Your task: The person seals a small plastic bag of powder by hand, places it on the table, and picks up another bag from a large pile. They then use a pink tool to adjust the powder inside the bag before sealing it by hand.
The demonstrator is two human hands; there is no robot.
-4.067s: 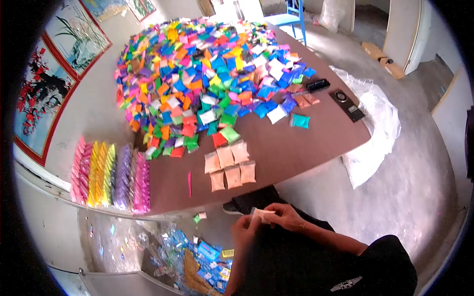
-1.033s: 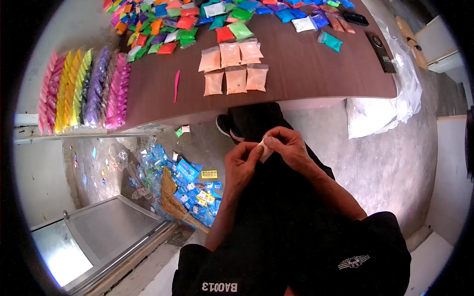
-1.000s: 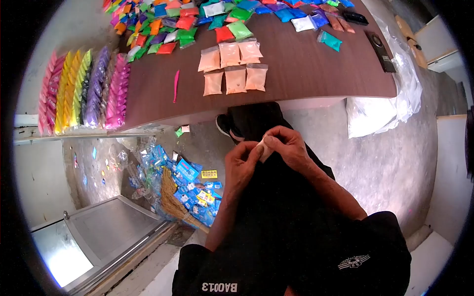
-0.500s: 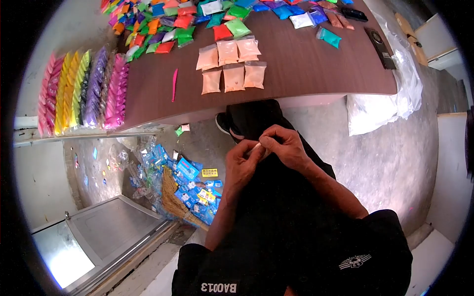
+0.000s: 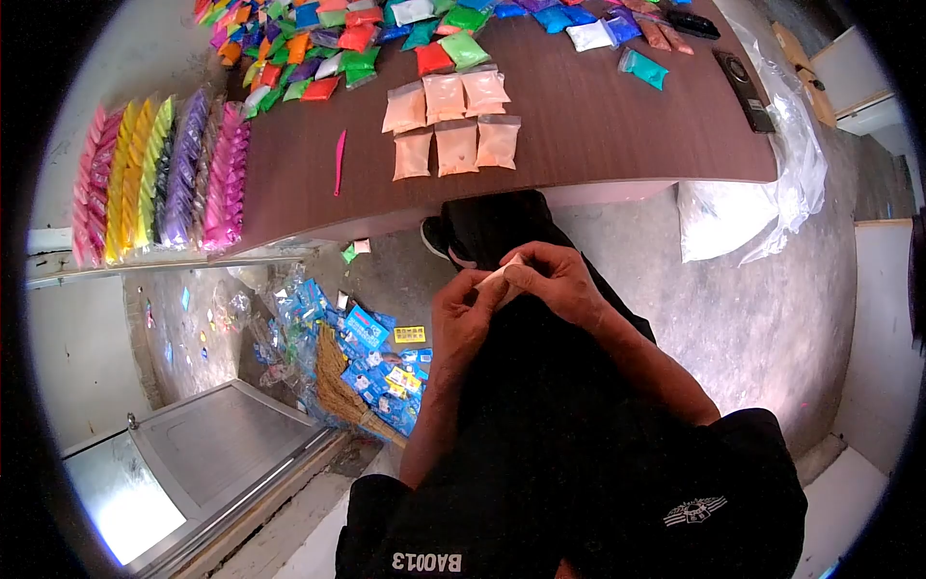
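Between my two hands, over my lap, is a small pale peach piece (image 5: 503, 282), mostly covered by the fingers. My left hand (image 5: 463, 311) pinches its left side, and my right hand (image 5: 559, 286) pinches its right side, fingertips nearly meeting. Whether the piece is bare or in a bag is hard to make out. On the brown table (image 5: 569, 125) beyond my hands lie several clear bags of peach material (image 5: 456, 148) in two rows. A pink plastic knife (image 5: 340, 162) lies left of them.
Many small coloured packets (image 5: 358, 66) cover the table's far left. Long bundles of twisted coloured packs (image 5: 183, 179) lie at its left edge. A dark device (image 5: 743, 92) sits at the right. A straw broom (image 5: 338, 381) and blue packaging (image 5: 365, 330) are on the floor.
Both hands have shifted slightly and moved a little apart, showing more of the peach piece between them. The things on the table look the same.
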